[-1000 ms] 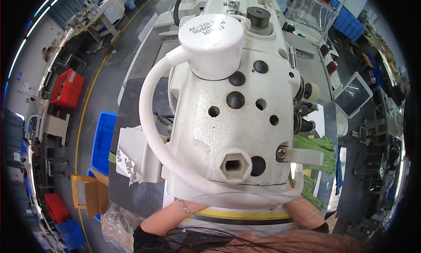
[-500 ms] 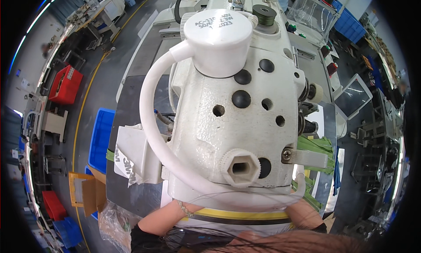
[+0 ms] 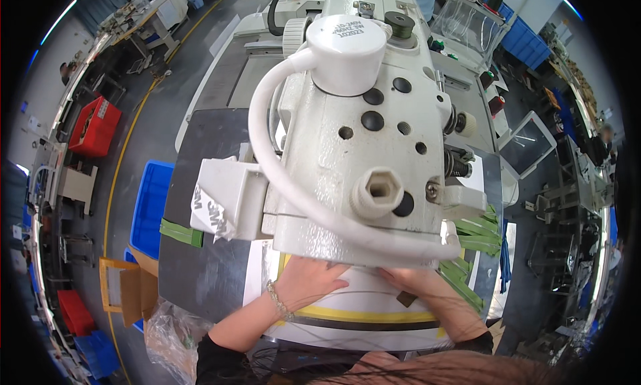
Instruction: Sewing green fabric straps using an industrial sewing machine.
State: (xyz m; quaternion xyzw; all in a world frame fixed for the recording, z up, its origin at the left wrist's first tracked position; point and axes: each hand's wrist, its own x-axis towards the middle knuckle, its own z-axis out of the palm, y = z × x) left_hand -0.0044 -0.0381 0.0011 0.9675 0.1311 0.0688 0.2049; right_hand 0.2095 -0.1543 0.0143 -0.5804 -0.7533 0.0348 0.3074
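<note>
Fingers of the left hand (image 3: 304,288) and right hand (image 3: 415,281) reach partly beneath the sewing-machine head (image 3: 327,178), so I cannot tell their grip; both hands lie over the white sheet (image 3: 364,293), probably steadying it. Its yellow band (image 3: 360,313) runs left to right; green straps (image 3: 479,243) fan rightward beside the right hand.

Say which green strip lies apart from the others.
The green strip left of the white machine; the other strips bunch together on its right, near the right hand.
</note>
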